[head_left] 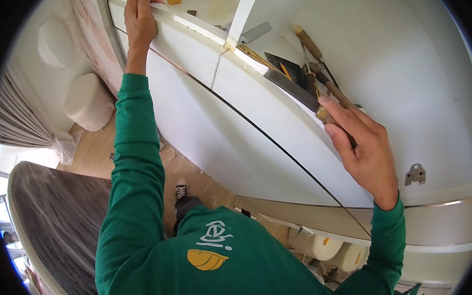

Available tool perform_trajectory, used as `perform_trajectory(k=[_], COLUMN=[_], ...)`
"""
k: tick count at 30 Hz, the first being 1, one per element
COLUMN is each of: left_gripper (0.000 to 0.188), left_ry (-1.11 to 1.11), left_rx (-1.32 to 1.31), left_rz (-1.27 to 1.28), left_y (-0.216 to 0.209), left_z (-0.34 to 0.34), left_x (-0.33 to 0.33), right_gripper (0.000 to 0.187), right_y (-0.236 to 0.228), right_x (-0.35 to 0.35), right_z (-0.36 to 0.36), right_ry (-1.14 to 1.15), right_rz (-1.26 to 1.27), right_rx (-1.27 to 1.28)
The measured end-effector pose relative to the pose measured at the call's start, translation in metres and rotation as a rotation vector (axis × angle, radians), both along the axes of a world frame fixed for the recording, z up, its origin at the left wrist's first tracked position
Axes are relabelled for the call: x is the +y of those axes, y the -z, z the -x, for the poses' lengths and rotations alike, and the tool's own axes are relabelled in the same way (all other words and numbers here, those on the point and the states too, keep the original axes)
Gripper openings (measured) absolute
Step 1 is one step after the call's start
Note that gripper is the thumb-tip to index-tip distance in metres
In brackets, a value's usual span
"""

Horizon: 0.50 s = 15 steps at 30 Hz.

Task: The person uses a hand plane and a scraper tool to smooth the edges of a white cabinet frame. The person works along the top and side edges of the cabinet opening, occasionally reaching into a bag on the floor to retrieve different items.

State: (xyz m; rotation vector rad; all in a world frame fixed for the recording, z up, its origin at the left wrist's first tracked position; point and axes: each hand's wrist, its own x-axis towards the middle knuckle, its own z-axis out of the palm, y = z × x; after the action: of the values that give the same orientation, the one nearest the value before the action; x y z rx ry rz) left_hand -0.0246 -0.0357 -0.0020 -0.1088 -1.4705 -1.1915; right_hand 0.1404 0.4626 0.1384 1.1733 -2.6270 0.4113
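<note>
One flat metal tool [292,90] at one o'clock looks stiff; hold its handle [322,115], where right hand [365,151] fingers curl. Left hand [140,20] fingers hook the cabinet edge [193,28], eleven o'clock.

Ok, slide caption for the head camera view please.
Left hand on a white cabinet edge, right hand holding a flat-bladed tool beside other tools.

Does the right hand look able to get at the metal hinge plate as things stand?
Probably yes: the hinge plate sits uncovered near the right hand, with nothing visible between them, though that hand holds a flat-bladed tool and would likely have to release it first.
</note>
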Motion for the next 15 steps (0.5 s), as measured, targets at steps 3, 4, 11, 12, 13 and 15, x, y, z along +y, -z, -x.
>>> perform_trajectory(k=[3,4,11,12,13,15], left_gripper=[0.030,0.030,0.030,0.030,0.029,0.029], left_ry=[-0.029,-0.035,-0.040,-0.028,-0.016,-0.006], left_rx=[-0.007,0.002,0.002,-0.004,-0.007,-0.013], left_rz=[-0.029,-0.032,0.007,-0.002,-0.017,-0.031], left_y=[-0.004,-0.004,-0.002,-0.002,-0.001,0.000], left_z=[-0.001,-0.003,-0.001,-0.003,-0.005,-0.003], left_x=[-0.006,-0.003,0.002,0.000,-0.001,0.002], right_gripper=[0.041,0.041,0.040,0.040,0.041,0.041], right_y=[0.001,-0.002,-0.001,0.000,0.000,0.004], right_x=[0.018,0.013,0.000,-0.004,-0.004,-0.002], right_z=[0.003,0.005,0.006,0.007,0.006,0.000], right_ry=[-0.025,-0.011,-0.022,-0.020,-0.029,-0.043], right_rz=[0.033,0.010,-0.006,-0.014,-0.009,0.001], right_rx=[0.039,0.016,0.047,0.047,0.055,0.070])
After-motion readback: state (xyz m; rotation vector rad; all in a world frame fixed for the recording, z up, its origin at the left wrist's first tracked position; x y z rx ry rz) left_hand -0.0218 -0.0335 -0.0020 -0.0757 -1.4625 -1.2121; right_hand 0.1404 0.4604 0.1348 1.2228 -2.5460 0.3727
